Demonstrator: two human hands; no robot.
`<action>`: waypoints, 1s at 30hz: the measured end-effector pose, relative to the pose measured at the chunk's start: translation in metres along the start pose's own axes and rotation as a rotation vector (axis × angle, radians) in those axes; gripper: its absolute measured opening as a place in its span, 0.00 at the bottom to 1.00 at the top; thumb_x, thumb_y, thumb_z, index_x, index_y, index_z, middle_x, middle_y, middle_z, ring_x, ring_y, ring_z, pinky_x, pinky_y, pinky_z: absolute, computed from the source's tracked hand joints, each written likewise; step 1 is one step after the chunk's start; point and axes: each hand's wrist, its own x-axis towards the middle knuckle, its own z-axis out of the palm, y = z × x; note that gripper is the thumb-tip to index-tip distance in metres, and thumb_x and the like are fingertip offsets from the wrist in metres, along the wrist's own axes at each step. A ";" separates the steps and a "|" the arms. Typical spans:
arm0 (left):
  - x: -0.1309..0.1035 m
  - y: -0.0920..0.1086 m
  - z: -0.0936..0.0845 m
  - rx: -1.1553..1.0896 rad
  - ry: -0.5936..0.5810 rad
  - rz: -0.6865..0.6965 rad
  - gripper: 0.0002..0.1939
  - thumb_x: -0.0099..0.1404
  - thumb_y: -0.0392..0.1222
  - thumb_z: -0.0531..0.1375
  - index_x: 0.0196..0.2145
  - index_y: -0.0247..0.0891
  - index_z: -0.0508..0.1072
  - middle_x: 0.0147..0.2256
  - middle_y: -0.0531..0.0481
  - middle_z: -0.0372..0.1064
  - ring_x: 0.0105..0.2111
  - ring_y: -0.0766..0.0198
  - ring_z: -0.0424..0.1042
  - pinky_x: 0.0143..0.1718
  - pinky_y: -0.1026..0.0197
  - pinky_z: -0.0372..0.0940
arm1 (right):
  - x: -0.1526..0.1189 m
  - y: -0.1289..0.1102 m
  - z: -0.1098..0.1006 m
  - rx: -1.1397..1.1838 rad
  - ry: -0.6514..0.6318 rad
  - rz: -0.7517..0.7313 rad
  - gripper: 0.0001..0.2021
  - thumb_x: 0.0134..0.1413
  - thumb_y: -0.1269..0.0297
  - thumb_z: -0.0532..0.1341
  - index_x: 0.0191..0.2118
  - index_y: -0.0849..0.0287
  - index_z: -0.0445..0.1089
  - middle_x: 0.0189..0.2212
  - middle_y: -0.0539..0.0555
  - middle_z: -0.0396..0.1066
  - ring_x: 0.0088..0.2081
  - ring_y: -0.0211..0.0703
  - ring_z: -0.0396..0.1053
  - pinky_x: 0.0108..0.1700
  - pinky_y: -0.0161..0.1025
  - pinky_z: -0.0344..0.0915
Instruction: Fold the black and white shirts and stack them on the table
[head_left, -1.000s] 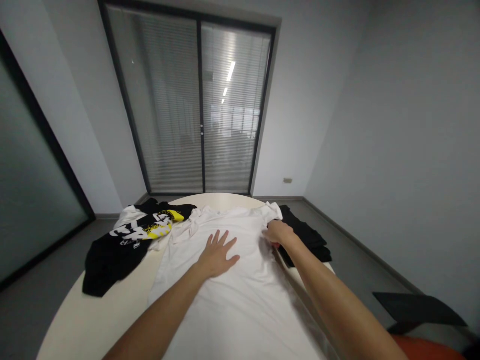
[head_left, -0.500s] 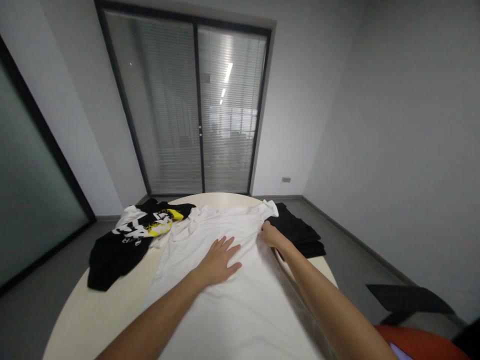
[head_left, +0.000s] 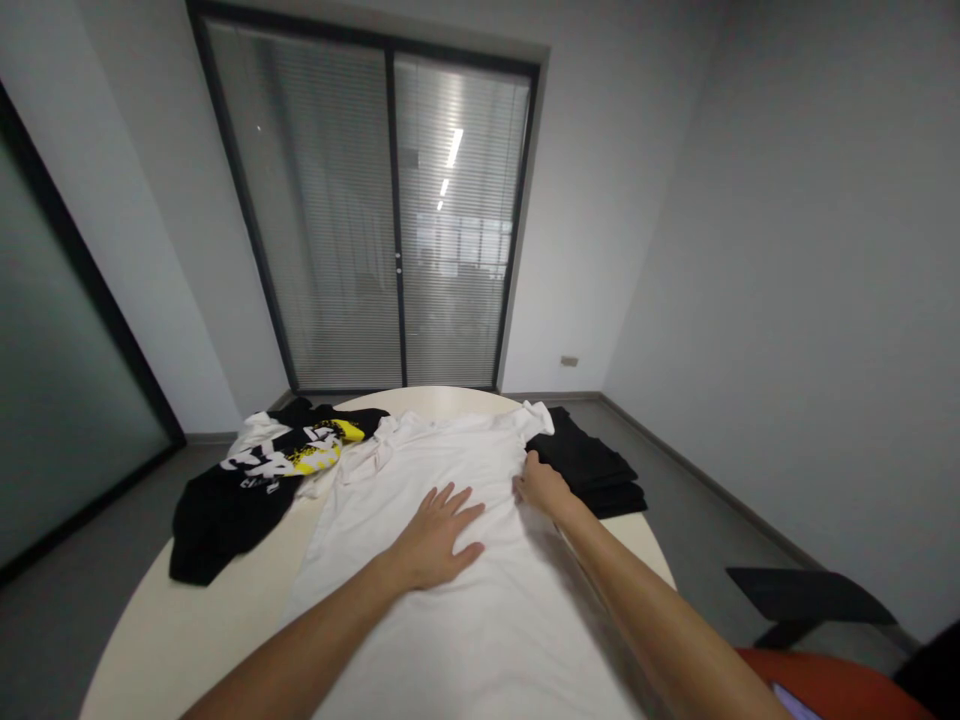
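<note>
Some white shirt (head_left: 487, 630) hides beneath the left hand (head_left: 439, 545).

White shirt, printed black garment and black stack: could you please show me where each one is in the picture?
White shirt (head_left: 480, 625): head view, on the plain cloth of its body.
Printed black garment (head_left: 271, 468): head view, on its print.
Black stack (head_left: 589, 465): head view, on its upper surface.

White shirt (head_left: 472, 630): matt, lightly wrinkled cloth. Black stack (head_left: 581, 455): matt cloth. Tabletop (head_left: 187, 625): smooth, matt.
</note>
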 end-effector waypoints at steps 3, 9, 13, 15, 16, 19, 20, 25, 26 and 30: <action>-0.007 0.008 -0.007 0.013 0.002 0.065 0.30 0.69 0.55 0.54 0.66 0.48 0.61 0.68 0.46 0.51 0.69 0.45 0.47 0.68 0.39 0.42 | -0.008 -0.006 0.008 -0.086 0.050 0.025 0.20 0.65 0.68 0.52 0.59 0.70 0.59 0.46 0.74 0.73 0.49 0.59 0.74 0.47 0.45 0.66; -0.017 0.028 -0.012 0.017 0.035 0.376 0.29 0.66 0.57 0.57 0.62 0.46 0.64 0.64 0.45 0.61 0.64 0.47 0.58 0.64 0.42 0.52 | -0.023 -0.024 0.014 -0.259 0.177 0.063 0.18 0.65 0.77 0.44 0.54 0.68 0.65 0.45 0.73 0.72 0.47 0.55 0.74 0.43 0.45 0.67; -0.017 0.039 -0.009 0.080 0.019 0.481 0.24 0.67 0.51 0.57 0.58 0.41 0.67 0.59 0.43 0.67 0.57 0.50 0.67 0.58 0.49 0.61 | -0.016 -0.041 0.010 -0.320 0.279 -0.184 0.17 0.67 0.71 0.45 0.52 0.63 0.68 0.50 0.68 0.70 0.51 0.55 0.69 0.45 0.44 0.66; -0.018 0.046 -0.009 0.109 -0.018 0.559 0.19 0.68 0.48 0.56 0.55 0.40 0.69 0.55 0.42 0.70 0.53 0.52 0.70 0.55 0.50 0.62 | -0.009 -0.046 0.012 -0.248 0.222 -0.318 0.17 0.69 0.63 0.47 0.54 0.61 0.67 0.52 0.66 0.70 0.53 0.54 0.67 0.49 0.45 0.65; -0.020 0.050 -0.010 0.108 -0.040 0.606 0.19 0.69 0.47 0.55 0.54 0.40 0.69 0.54 0.42 0.71 0.52 0.53 0.70 0.55 0.51 0.63 | -0.005 -0.047 0.016 -0.207 0.184 -0.366 0.19 0.70 0.59 0.47 0.55 0.60 0.67 0.53 0.65 0.69 0.54 0.54 0.66 0.51 0.46 0.64; -0.029 0.060 -0.014 0.064 -0.090 0.735 0.24 0.70 0.52 0.55 0.59 0.40 0.66 0.60 0.42 0.65 0.58 0.50 0.66 0.59 0.49 0.61 | 0.006 -0.047 0.031 -0.117 0.045 -0.411 0.26 0.70 0.51 0.44 0.64 0.58 0.60 0.64 0.64 0.59 0.63 0.57 0.57 0.61 0.52 0.55; -0.033 0.063 -0.015 0.051 -0.105 0.756 0.26 0.70 0.53 0.54 0.62 0.41 0.63 0.64 0.42 0.60 0.61 0.48 0.62 0.61 0.47 0.59 | 0.010 -0.046 0.037 -0.097 0.000 -0.397 0.29 0.70 0.49 0.43 0.67 0.58 0.56 0.68 0.64 0.53 0.67 0.59 0.51 0.63 0.54 0.50; -0.047 0.064 -0.013 0.069 -0.135 0.736 0.26 0.75 0.46 0.50 0.68 0.50 0.55 0.71 0.46 0.43 0.69 0.45 0.47 0.65 0.43 0.54 | 0.026 -0.043 0.048 -0.042 -0.081 -0.340 0.33 0.68 0.44 0.41 0.72 0.55 0.45 0.73 0.58 0.36 0.72 0.59 0.32 0.68 0.57 0.34; -0.048 0.063 -0.010 0.081 -0.118 0.735 0.25 0.75 0.46 0.49 0.68 0.51 0.55 0.71 0.46 0.43 0.69 0.45 0.47 0.65 0.43 0.54 | 0.027 -0.043 0.048 -0.040 -0.078 -0.333 0.33 0.68 0.45 0.42 0.72 0.55 0.46 0.73 0.58 0.37 0.72 0.60 0.32 0.68 0.57 0.34; -0.053 0.060 0.006 0.125 -0.043 0.770 0.25 0.76 0.46 0.47 0.69 0.53 0.53 0.71 0.47 0.40 0.69 0.44 0.46 0.65 0.43 0.54 | 0.024 -0.047 0.048 -0.020 -0.027 -0.314 0.31 0.66 0.47 0.47 0.69 0.57 0.54 0.71 0.61 0.44 0.70 0.63 0.39 0.66 0.61 0.39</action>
